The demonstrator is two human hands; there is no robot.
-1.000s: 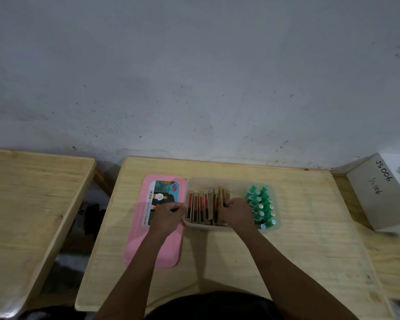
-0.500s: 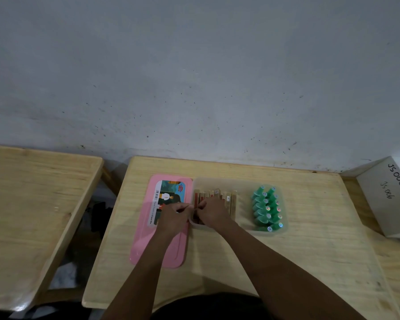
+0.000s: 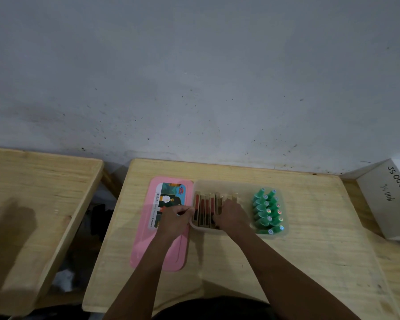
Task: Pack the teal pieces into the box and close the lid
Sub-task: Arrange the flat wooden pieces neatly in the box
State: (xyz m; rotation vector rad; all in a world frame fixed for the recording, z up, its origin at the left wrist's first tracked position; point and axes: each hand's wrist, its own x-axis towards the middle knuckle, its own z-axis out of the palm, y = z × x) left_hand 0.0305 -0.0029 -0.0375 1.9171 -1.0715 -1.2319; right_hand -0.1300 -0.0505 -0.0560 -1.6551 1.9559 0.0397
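A translucent plastic box (image 3: 217, 184) sits mid-table. Its right end holds several teal pieces (image 3: 267, 211) lying in two rows. Its left part holds upright wooden slabs (image 3: 204, 210) with red and dark faces. My right hand (image 3: 231, 215) rests on the slabs inside the box, fingers curled over them. My left hand (image 3: 174, 219) grips the box's left wall, lying over the pink lid (image 3: 148, 245), which sits flat on the table left of the box with a printed label (image 3: 169, 197) on it.
The wooden table (image 3: 310, 250) stands against a grey wall. A white carton (image 3: 389, 199) marked JS006 sits at the right edge. A second wooden table (image 3: 32, 204) is at the left, with a gap and dark items between.
My right hand moved left from beside the teal pieces onto the slabs, then shifted back right a little. My left hand stayed at the box's left wall. The view drifted slightly.
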